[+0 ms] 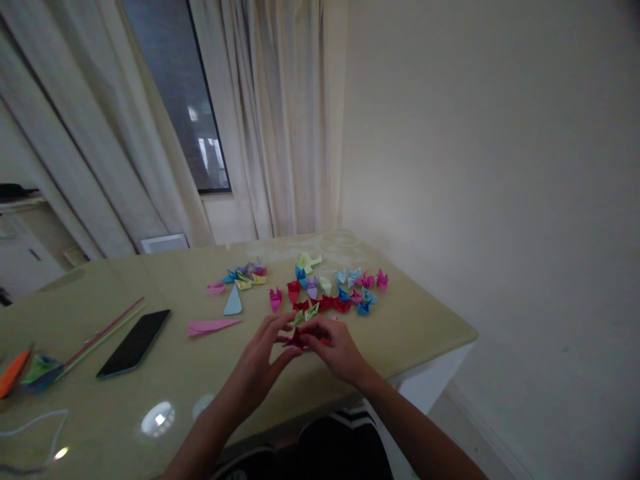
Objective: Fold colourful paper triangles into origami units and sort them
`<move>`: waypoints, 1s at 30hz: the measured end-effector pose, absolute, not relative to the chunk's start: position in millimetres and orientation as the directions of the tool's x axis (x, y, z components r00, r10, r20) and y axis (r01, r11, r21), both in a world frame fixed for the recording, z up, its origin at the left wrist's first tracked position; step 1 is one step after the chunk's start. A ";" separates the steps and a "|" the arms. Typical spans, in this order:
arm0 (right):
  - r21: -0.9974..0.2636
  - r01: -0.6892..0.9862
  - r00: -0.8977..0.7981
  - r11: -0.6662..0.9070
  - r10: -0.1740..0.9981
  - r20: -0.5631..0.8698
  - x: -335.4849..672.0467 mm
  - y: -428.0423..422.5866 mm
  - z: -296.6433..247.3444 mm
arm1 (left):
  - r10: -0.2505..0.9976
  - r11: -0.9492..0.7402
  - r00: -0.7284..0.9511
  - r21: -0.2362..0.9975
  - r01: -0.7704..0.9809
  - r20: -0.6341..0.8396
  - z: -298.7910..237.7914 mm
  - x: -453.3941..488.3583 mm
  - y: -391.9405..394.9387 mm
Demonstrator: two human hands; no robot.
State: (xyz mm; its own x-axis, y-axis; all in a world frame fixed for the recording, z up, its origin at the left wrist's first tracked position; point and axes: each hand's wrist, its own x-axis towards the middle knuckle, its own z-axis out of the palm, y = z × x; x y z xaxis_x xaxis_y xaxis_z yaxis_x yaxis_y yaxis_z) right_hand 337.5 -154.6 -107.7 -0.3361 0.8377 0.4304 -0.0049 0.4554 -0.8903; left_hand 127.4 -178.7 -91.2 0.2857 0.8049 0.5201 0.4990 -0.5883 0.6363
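Observation:
A dark red paper crane (297, 337) is between my hands, just above the near part of the table. My right hand (336, 343) pinches it between thumb and fingers. From the other side, the curved fingers and thumb of my left hand (263, 353) close around its edge; the exact contact points are partly hidden. Pink paper shows beneath my fingers, mostly covered. Just beyond the hands lie a light green folded crane (312, 311) and a row of red cranes (326, 303). A long pink folded strip (213, 327) rests left of my left hand.
Several colourful cranes stand farther back, with a small pile (247, 272) to their left. A light blue folded triangle (233, 301), a black phone (134, 343), thin sticks (103, 335), an orange object (14, 373) and a white cable (54, 433) lie leftward. A wall (500, 167) borders the right side.

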 end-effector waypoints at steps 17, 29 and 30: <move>-0.426 0.857 -0.097 0.292 0.901 0.422 441.2 -112.8 -123.2 | 0.993 -0.010 -0.003 0.104 0.995 0.122 -123.5 -6.6 -114.2; -0.703 0.411 -0.159 0.580 0.805 0.571 370.7 -148.4 -104.0 | 0.952 -0.241 -0.073 0.874 0.423 0.298 -80.8 50.2 -133.2; -0.738 0.332 -0.187 0.587 0.808 0.559 361.4 -150.6 -99.4 | 0.959 -0.256 -0.026 0.899 0.356 0.283 -73.4 64.6 -136.0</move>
